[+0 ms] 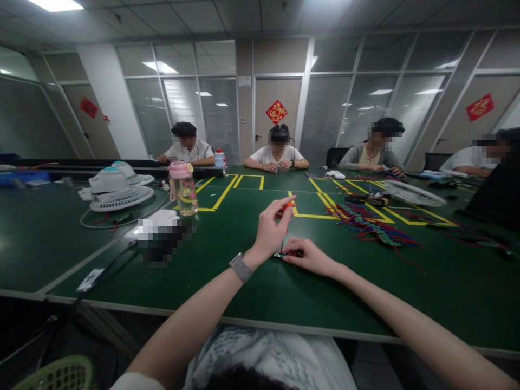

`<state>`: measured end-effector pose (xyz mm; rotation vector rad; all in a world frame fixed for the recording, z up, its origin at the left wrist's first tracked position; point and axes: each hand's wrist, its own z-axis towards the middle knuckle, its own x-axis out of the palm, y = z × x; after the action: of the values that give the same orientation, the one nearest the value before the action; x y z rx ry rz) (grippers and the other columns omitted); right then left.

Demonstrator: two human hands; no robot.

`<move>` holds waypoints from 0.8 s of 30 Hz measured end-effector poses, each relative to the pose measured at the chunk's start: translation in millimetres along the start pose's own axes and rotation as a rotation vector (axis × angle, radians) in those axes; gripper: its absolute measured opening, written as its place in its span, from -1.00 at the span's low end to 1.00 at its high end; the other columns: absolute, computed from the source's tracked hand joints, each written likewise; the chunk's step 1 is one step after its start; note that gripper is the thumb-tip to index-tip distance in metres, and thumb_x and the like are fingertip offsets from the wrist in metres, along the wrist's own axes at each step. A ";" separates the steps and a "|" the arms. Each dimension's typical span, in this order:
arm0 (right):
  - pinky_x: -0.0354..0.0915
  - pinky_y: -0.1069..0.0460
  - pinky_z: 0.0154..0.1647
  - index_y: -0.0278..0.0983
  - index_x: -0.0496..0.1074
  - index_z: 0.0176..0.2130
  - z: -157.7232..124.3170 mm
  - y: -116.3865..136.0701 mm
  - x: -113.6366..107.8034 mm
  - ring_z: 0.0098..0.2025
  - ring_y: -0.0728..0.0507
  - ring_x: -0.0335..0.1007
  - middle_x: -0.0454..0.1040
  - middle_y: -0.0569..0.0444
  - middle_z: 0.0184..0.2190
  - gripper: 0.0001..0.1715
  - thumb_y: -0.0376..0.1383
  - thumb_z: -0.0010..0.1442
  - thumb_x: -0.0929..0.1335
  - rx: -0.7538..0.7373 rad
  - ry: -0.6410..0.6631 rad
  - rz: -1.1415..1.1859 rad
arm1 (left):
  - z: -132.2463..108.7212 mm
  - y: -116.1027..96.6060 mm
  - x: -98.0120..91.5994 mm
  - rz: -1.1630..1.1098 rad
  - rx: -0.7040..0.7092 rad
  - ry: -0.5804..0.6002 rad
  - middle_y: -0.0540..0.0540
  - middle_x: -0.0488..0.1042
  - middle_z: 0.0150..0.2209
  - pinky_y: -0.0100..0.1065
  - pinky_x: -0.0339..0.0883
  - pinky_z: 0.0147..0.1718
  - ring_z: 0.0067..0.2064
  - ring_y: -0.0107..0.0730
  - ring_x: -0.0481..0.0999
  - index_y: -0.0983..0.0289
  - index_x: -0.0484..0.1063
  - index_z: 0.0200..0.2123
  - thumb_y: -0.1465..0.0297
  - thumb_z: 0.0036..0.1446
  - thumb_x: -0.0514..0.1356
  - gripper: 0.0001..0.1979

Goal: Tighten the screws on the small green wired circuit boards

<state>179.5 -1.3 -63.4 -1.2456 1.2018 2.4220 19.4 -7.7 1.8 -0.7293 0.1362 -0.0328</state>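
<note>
My left hand (273, 227), with a grey watch on its wrist, is raised above the table and closed around an upright screwdriver (290, 205) with an orange-red handle. Most of the tool is hidden by the fingers; its thin shaft points down toward a small green circuit board (278, 255). My right hand (307, 257) rests low on the table, its fingertips pinching the right side of that board. Whether the tip touches the board I cannot make out.
White fans (122, 189) and a pink-lidded bottle (183, 189) stand left. Boards with red and blue wires (376, 225) lie in a row right, near a fan grille (414, 193). Yellow tape (314, 215) marks the green table (244, 295). Several people sit across.
</note>
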 end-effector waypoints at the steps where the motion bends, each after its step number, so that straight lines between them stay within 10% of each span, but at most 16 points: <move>1: 0.24 0.06 -0.36 -0.27 0.59 -0.16 0.1 -0.2 0.2 -0.39 -0.06 0.33 0.43 0.05 -0.38 -0.73 -0.20 0.21 0.37 -0.002 -0.003 -0.003 | 0.1 -1.0 -0.2 0.041 0.017 -0.012 0.09 0.47 -0.15 -0.42 0.38 -0.29 -0.20 -0.42 0.48 0.17 0.46 0.00 0.37 0.25 0.11 -0.73; 24: 0.24 0.05 -0.34 -0.29 0.59 -0.16 0.1 4.2 -1.6 -0.38 -0.08 0.33 0.42 0.03 -0.38 -0.71 -0.18 0.21 0.37 0.009 0.005 0.022 | 1.7 -2.0 -2.6 0.056 0.030 -0.107 0.11 0.45 -0.10 -0.35 0.33 -0.10 -0.10 -0.41 0.46 0.22 0.46 -0.02 0.41 0.31 0.00 -0.71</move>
<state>178.5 -3.7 -59.7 -1.2428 1.2331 2.4274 17.1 -7.8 4.7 -0.6955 0.0543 0.0577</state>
